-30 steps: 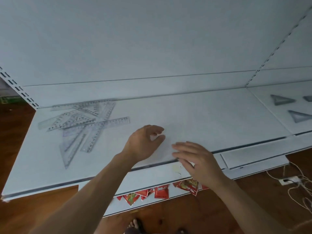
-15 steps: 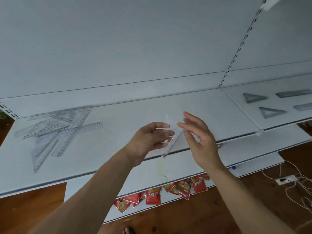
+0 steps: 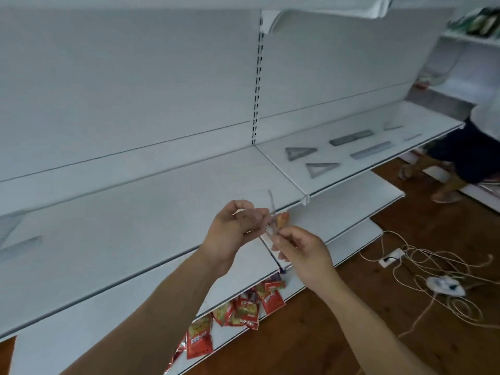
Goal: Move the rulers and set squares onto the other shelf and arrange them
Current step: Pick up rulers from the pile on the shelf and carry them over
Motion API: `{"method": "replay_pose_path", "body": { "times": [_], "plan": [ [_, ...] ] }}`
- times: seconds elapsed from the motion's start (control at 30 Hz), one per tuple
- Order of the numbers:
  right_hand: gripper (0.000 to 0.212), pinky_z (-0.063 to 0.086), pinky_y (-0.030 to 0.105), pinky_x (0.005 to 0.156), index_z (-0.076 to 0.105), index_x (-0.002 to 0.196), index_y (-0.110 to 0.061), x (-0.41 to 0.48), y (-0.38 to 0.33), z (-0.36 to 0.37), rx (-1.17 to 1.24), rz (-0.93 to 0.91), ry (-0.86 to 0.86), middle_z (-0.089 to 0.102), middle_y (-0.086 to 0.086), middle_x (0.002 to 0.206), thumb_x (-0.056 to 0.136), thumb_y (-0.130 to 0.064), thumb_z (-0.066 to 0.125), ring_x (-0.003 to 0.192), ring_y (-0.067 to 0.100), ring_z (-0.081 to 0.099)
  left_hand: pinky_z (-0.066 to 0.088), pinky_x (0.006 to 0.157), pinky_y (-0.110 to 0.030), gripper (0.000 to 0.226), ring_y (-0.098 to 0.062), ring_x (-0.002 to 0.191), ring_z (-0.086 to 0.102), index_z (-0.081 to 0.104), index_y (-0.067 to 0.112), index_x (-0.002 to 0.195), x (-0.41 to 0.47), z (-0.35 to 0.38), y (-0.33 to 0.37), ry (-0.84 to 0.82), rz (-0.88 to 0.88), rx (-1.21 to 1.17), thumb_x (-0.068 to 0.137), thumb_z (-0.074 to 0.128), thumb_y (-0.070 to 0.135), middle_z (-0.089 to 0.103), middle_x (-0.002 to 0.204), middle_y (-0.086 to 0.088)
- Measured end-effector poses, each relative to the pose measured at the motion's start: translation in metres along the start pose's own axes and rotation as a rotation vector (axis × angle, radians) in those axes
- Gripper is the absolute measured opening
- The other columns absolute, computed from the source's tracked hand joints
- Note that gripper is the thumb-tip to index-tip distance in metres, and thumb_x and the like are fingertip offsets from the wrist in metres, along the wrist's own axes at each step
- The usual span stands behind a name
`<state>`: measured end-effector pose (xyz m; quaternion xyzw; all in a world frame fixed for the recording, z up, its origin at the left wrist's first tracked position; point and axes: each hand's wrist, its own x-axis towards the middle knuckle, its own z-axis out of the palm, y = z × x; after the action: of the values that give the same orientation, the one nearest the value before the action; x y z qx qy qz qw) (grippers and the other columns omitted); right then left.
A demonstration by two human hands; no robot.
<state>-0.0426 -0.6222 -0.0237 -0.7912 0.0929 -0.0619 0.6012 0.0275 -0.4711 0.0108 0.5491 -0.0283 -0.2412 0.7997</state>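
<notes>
Clear ruler [image 3: 270, 204] is pinched between left hand [image 3: 230, 231] and right hand [image 3: 300, 253], and is best laid parallel to the front edge of the right shelf [image 3: 335, 154].

Clear ruler [image 3: 271, 209]: transparent, outline mostly lost against the white shelving; only a strip of graduations reads. Its lower end is hidden behind the fingers [image 3: 281, 238] of the right hand [image 3: 300, 250]. Pile of rulers [image 3: 19, 243], far left: blurred, cut by frame edge, count indeterminable. Two faint pieces [image 3: 393, 127] at far end of right shelf [image 3: 335, 154]: too small to identify. Second person [image 3: 473, 147]: cut off at right edge.
</notes>
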Motion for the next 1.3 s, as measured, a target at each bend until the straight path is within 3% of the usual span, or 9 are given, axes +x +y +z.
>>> {"method": "replay_pose_path", "body": {
  "times": [0.27, 0.4, 0.47, 0.57, 0.7, 0.8, 0.97, 1.17, 1.3],
  "plan": [
    [0.02, 0.048, 0.025, 0.069, 0.069, 0.078, -0.035, -0.005, 0.024, -0.088, -0.014, 0.026, 0.18, 0.064, -0.013, 0.07, 0.091, -0.021, 0.063, 0.069, 0.003, 0.056, 0.049, 0.07, -0.03, 0.017, -0.027, 0.084, 0.058, 0.058, 0.011, 0.099, 0.029, 0.079, -0.017, -0.096, 0.045, 0.147, 0.085, 0.065, 0.003, 0.068, 0.097, -0.018],
    [0.013, 0.044, 0.008, 0.065, 0.068, 0.084, -0.033, -0.001, 0.032, -0.117, -0.04, 0.035, 0.275, 0.07, -0.012, 0.08, 0.09, -0.022, 0.065, 0.074, -0.003, 0.06, 0.043, 0.057, -0.027, 0.017, -0.034, 0.074, 0.056, 0.066, 0.013, 0.102, 0.061, 0.102, -0.023, -0.099, 0.101, 0.272, 0.086, 0.067, 0.007, 0.069, 0.093, -0.017],
    [0.011, 0.042, 0.005, 0.064, 0.068, 0.085, -0.033, 0.006, 0.036, -0.133, -0.051, 0.046, 0.322, 0.07, -0.014, 0.082, 0.089, -0.023, 0.066, 0.076, -0.006, 0.061, 0.046, 0.066, -0.033, 0.017, -0.024, 0.077, 0.065, 0.069, 0.013, 0.102, 0.078, 0.116, -0.029, -0.118, 0.135, 0.357, 0.087, 0.067, 0.008, 0.071, 0.088, -0.008],
    [0.009, 0.044, 0.006, 0.067, 0.069, 0.086, -0.035, 0.024, 0.045, -0.158, -0.071, 0.043, 0.385, 0.069, -0.015, 0.088, 0.088, -0.027, 0.067, 0.083, -0.004, 0.062, 0.051, 0.062, -0.02, 0.016, -0.004, 0.066, 0.066, 0.069, 0.007, 0.103, 0.104, 0.139, -0.038, -0.108, 0.19, 0.424, 0.088, 0.065, 0.005, 0.068, 0.079, 0.004],
    [0.006, 0.046, 0.008, 0.071, 0.072, 0.09, -0.028, 0.059, 0.055, -0.193, -0.085, 0.039, 0.436, 0.069, -0.012, 0.091, 0.088, -0.026, 0.067, 0.086, -0.001, 0.062, 0.046, 0.054, -0.013, 0.012, -0.005, 0.067, 0.069, 0.069, 0.009, 0.099, 0.144, 0.164, -0.045, -0.083, 0.193, 0.412, 0.088, 0.065, 0.006, 0.07, 0.086, 0.003],
    [0.006, 0.046, 0.01, 0.072, 0.074, 0.088, -0.021, 0.094, 0.059, -0.219, -0.115, 0.008, 0.441, 0.069, -0.008, 0.087, 0.087, -0.022, 0.068, 0.083, 0.002, 0.063, 0.046, 0.053, -0.013, 0.01, -0.003, 0.062, 0.067, 0.068, 0.013, 0.096, 0.176, 0.183, -0.044, -0.049, 0.173, 0.404, 0.089, 0.065, 0.007, 0.071, 0.084, -0.003],
    [0.005, 0.043, 0.009, 0.067, 0.072, 0.089, -0.024, 0.145, 0.062, -0.255, -0.098, -0.012, 0.431, 0.067, -0.009, 0.081, 0.087, -0.022, 0.068, 0.076, 0.001, 0.06, 0.057, 0.072, -0.027, 0.011, -0.02, 0.077, 0.073, 0.068, 0.016, 0.092, 0.229, 0.206, -0.042, -0.021, 0.183, 0.361, 0.088, 0.065, 0.006, 0.073, 0.086, 0.003],
    [0.014, 0.042, 0.011, 0.067, 0.069, 0.102, -0.031, 0.183, 0.07, -0.284, -0.159, -0.088, 0.349, 0.062, -0.025, 0.084, 0.089, -0.026, 0.065, 0.075, 0.002, 0.058, 0.053, 0.062, -0.02, 0.013, -0.015, 0.072, 0.072, 0.067, 0.016, 0.094, 0.273, 0.223, -0.046, 0.045, 0.217, 0.343, 0.089, 0.064, 0.005, 0.071, 0.087, 0.009],
    [0.02, 0.041, 0.009, 0.068, 0.069, 0.107, -0.028, 0.215, 0.07, -0.298, -0.274, -0.209, 0.247, 0.06, -0.017, 0.087, 0.088, -0.023, 0.067, 0.074, 0.006, 0.057, 0.056, 0.067, -0.026, 0.013, -0.018, 0.074, 0.072, 0.066, 0.019, 0.093, 0.291, 0.225, -0.046, 0.14, 0.241, 0.318, 0.089, 0.063, 0.007, 0.071, 0.088, 0.009]
  ]
}}
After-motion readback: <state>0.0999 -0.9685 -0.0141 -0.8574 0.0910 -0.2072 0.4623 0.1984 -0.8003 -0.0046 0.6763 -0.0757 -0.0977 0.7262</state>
